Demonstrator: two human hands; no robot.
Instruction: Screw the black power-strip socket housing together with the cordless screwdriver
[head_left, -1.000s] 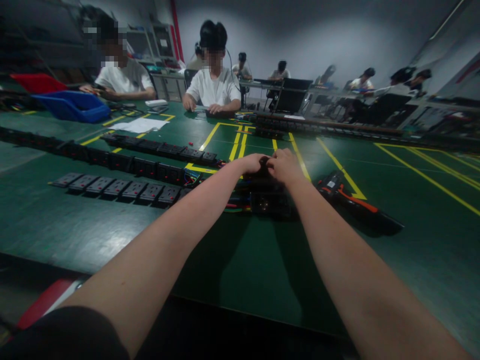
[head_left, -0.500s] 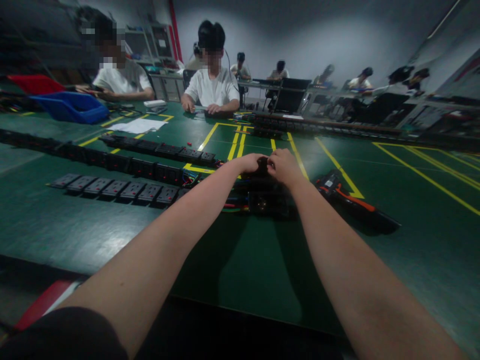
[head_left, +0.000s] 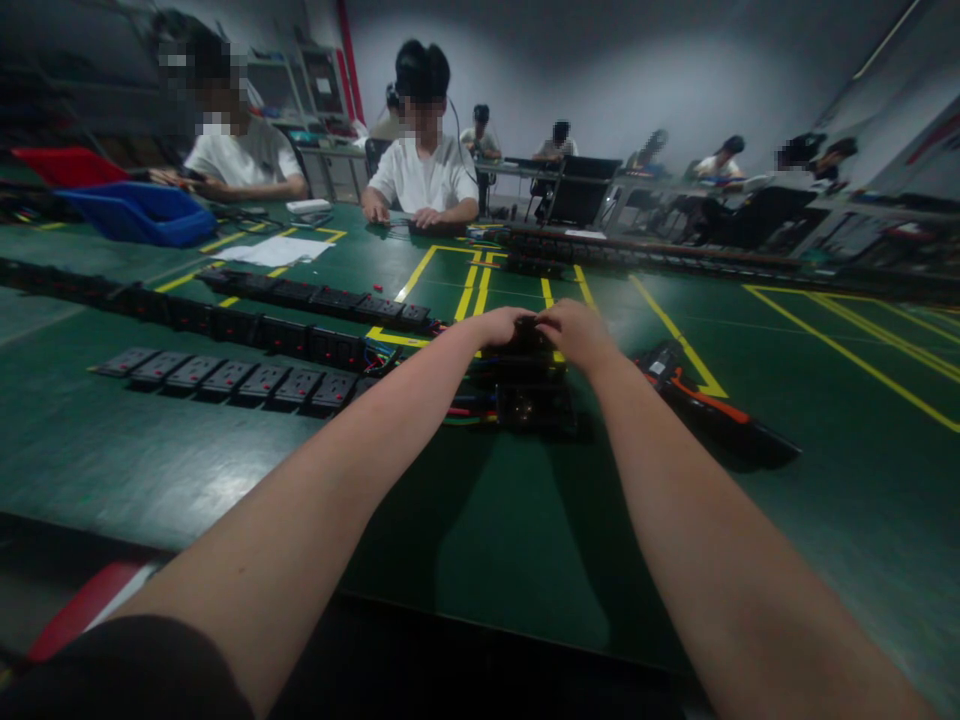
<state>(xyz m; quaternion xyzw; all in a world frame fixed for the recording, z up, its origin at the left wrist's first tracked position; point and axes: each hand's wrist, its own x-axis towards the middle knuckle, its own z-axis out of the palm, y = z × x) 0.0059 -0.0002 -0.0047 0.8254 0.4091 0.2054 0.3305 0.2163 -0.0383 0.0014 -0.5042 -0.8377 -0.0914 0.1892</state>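
Both hands meet at a small dark part [head_left: 529, 338] above the table's middle. My left hand [head_left: 504, 327] is closed on its left side. At its upper right, my right hand [head_left: 571, 330] has its fingers pinched together; whatever is between the fingertips is too small to make out. Just below lies a black end box [head_left: 534, 405] with coloured wires running left from it. A row of black socket modules [head_left: 225, 378] stretches to the left. Behind it lie a long black strip [head_left: 285, 337] and a shorter socket strip [head_left: 322, 299].
A black and orange power tool [head_left: 697, 405] lies right of my right hand. Blue bin [head_left: 142, 212], red bin [head_left: 71, 167] and white papers [head_left: 274, 251] are at the back left. People sit across the green table [head_left: 817, 480].
My right hand has shifted slightly and its fingers have changed position at the dark part. My left hand stays nearly where it was.
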